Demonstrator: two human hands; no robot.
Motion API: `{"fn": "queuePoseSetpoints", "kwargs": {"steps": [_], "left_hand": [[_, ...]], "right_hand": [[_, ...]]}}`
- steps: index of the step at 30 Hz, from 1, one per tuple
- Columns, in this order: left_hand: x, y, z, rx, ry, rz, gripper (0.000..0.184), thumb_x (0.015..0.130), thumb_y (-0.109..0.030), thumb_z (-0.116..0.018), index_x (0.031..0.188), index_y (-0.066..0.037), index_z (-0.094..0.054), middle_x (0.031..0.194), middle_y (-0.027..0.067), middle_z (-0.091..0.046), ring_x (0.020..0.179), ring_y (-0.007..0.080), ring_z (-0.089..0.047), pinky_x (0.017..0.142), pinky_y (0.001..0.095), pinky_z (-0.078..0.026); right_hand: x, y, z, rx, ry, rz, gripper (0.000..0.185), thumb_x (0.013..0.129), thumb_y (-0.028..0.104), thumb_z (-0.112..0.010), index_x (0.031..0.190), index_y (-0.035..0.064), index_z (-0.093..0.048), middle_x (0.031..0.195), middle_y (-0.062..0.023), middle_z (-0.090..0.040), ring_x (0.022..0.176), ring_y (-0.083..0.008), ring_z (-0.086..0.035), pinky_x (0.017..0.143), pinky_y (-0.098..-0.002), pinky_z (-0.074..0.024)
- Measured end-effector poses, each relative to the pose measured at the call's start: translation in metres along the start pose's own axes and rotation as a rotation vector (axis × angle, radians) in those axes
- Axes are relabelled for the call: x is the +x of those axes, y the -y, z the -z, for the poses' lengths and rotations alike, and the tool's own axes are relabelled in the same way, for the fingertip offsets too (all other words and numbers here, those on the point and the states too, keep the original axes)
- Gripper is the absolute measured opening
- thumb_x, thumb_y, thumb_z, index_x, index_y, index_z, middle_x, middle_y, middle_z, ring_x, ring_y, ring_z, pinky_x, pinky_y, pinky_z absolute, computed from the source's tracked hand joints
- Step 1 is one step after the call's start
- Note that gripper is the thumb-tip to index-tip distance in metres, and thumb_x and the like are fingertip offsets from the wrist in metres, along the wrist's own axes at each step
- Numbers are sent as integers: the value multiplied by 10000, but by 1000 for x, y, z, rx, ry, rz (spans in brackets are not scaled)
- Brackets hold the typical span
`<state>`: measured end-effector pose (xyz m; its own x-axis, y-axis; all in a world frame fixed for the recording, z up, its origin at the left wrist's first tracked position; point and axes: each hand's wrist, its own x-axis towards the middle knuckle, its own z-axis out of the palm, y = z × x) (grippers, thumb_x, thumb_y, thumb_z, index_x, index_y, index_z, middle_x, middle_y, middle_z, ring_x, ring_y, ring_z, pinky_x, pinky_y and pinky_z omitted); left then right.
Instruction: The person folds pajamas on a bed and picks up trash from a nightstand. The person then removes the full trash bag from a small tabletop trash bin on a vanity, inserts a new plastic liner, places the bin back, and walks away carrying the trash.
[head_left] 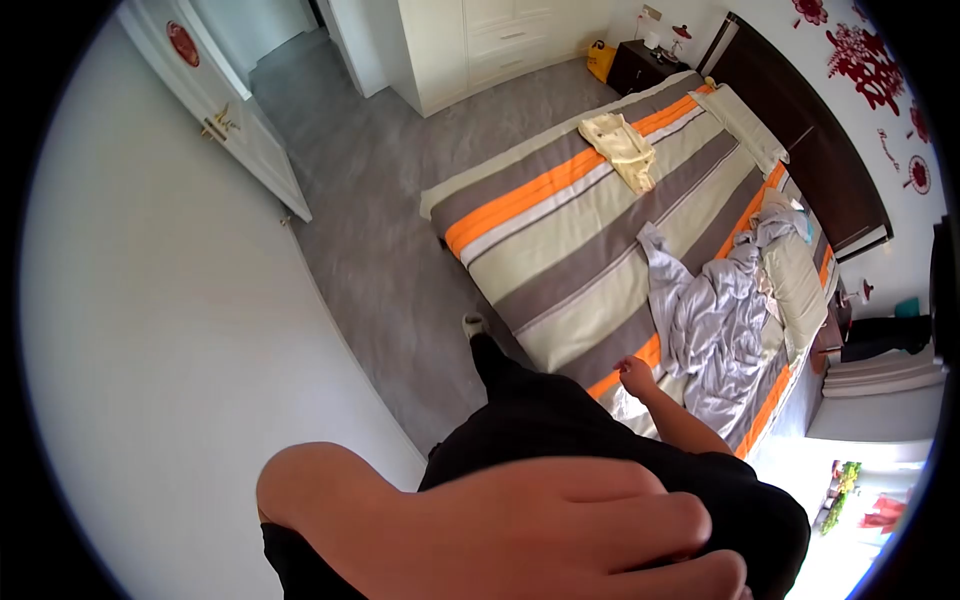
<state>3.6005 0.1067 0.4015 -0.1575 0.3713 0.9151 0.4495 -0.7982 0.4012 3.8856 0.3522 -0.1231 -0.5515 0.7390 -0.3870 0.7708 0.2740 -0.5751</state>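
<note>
My left hand (pixel 600 525) is very large and close to the camera at the bottom, its fingers bent; what they may hold is hidden. Lower and farther off, my right hand (pixel 635 376) hangs beside the striped bed (pixel 560 290), fingers loosely curled and slightly apart, with nothing visible in it. A crumpled silvery-grey cover (pixel 710 310) lies on the bed beyond that hand. Nearer the far side of the bed is a pale yellow folded cloth (pixel 620 150). Two pillows (pixel 742 125) rest along the headboard side, one partly beside the rumpled cover.
A white wall (pixel 180 330) and an open white door (pixel 230 115) stand at left. Grey floor (pixel 375 200) runs between wall and bed. Cabinets (pixel 500 50), a dark nightstand (pixel 640 68) and a yellow bag (pixel 600 60) are at the back. A window is at lower right.
</note>
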Motion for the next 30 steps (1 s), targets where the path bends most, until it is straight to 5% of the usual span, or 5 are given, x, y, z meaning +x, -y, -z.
{"fn": "queuePoseSetpoints", "kwargs": {"steps": [5, 7, 13, 22, 30], "left_hand": [[64, 121, 145, 445, -5, -191, 107, 805, -215, -715, 878, -153, -763, 874, 14, -679, 695, 171, -649, 546, 269, -534], [65, 130, 215, 509, 133, 20, 202, 904, -262, -706, 1096, -209, -735, 1034, 53, -732, 811, 210, -683, 645, 310, -582], [9, 236, 440, 936, 50, 650, 299, 755, 78, -729, 1001, -92, -723, 882, 75, -720, 795, 252, -698, 690, 349, -554], [6, 496, 715, 787, 93, 1197, 392, 859, -154, -758, 1239, -100, -676, 1154, 103, -699, 996, 296, -687, 863, 370, -554], [64, 828, 885, 710, 544, 913, 765, 807, -321, -818, 1464, -102, -493, 1340, 156, -581, 1229, 354, -572, 1001, 446, -492]], "right_hand": [[186, 118, -33, -60, 209, 37, 282, 815, 51, -549, 1010, 51, -753, 877, -133, -725, 854, -261, -695, 781, -380, -542], [263, 217, -35, -126, 303, 167, 259, 832, 62, -548, 992, 67, -752, 922, -140, -730, 898, -283, -698, 796, -388, -545], [490, 526, -77, -179, 368, 591, 275, 824, 29, -547, 1026, 69, -730, 957, -156, -725, 921, -320, -696, 823, -408, -544], [668, 875, -97, 634, 361, 248, 332, 845, -62, -510, 1106, 81, -658, 953, 25, -587, 698, -61, -519, 578, -230, -416], [809, 1105, -96, 1060, 513, 185, 383, 866, -86, -556, 1213, 70, -598, 1056, -8, -574, 804, -107, -566, 683, -254, -497]]}}
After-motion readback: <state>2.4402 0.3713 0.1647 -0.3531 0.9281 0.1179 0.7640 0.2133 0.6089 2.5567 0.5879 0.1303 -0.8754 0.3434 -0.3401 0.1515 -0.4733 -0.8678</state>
